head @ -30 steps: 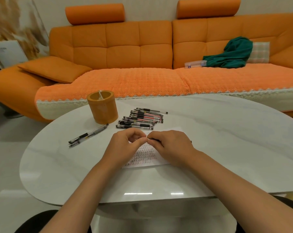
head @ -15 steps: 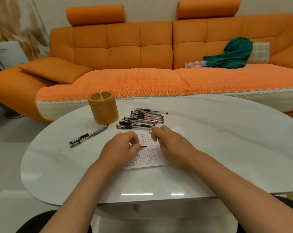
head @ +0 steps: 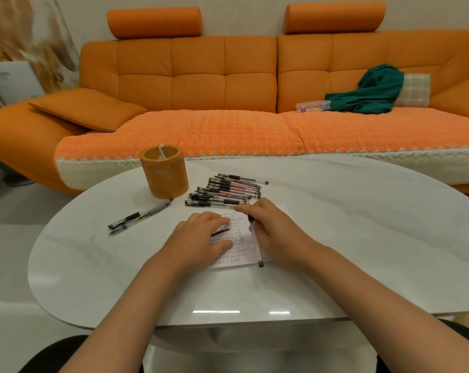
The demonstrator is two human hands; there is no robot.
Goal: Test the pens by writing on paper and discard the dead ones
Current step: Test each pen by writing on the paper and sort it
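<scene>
bright, even light | glare on table (head: 217,311) | edges bowed, soft

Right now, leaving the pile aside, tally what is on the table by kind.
Pens: 3, two loose pens at left, one pen in the right hand
Pen cap: 1, in the left hand
Paper: 1
Orange holder: 1
Total: 6

A: Sofa (head: 195,84)?
B: Orange; cover (head: 214,130) orange waffle-knit, white zigzag edge
A: Table (head: 349,224)?
B: White, faint grey veining; holder (head: 164,175) amber; pens (head: 225,189) black, clear, some red; cap (head: 220,232) black; paper (head: 240,247) white, red and black marks; cloth (head: 373,92) green; cushion (head: 416,88) pastel check
</scene>
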